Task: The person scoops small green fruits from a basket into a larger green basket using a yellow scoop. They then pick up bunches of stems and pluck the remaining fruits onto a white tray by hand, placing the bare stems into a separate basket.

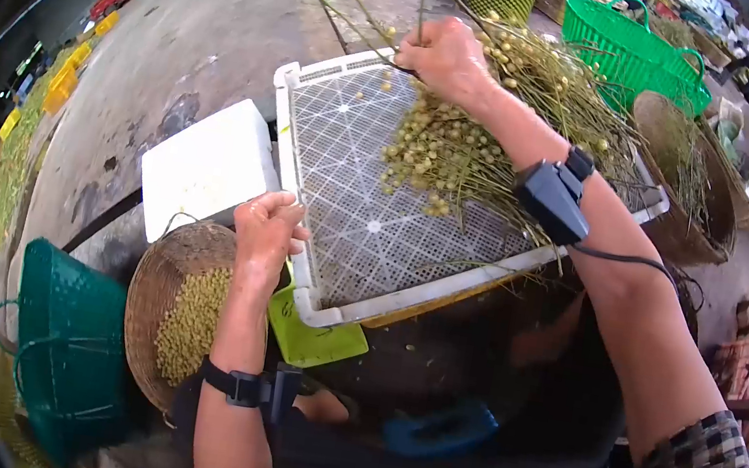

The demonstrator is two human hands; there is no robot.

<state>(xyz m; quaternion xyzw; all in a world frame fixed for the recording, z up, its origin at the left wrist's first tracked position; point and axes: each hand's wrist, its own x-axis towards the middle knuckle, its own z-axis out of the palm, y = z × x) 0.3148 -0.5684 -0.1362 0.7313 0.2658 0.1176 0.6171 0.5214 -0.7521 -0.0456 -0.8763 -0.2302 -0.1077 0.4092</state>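
My right hand (444,58) is closed around a thin twig (360,7) with round yellow-green fruits at its tip, above the far edge of a white mesh tray (346,162). Beneath my right forearm, a heap of cut stems with small round fruits (446,143) covers the tray's right side. My left hand (266,235) has its fingers curled together beside the tray's left rim; whether anything is inside them is hidden. Just below that hand stands a round wicker basket (156,284), partly filled with loose fruits (193,323).
A white box (208,166) lies left of the tray. A dark green basket (71,353) stands at lower left, and a lime-green container (318,334) sits under the tray's near corner. Rightward are a bright green basket (629,54) and a wicker basket with stems (719,194).
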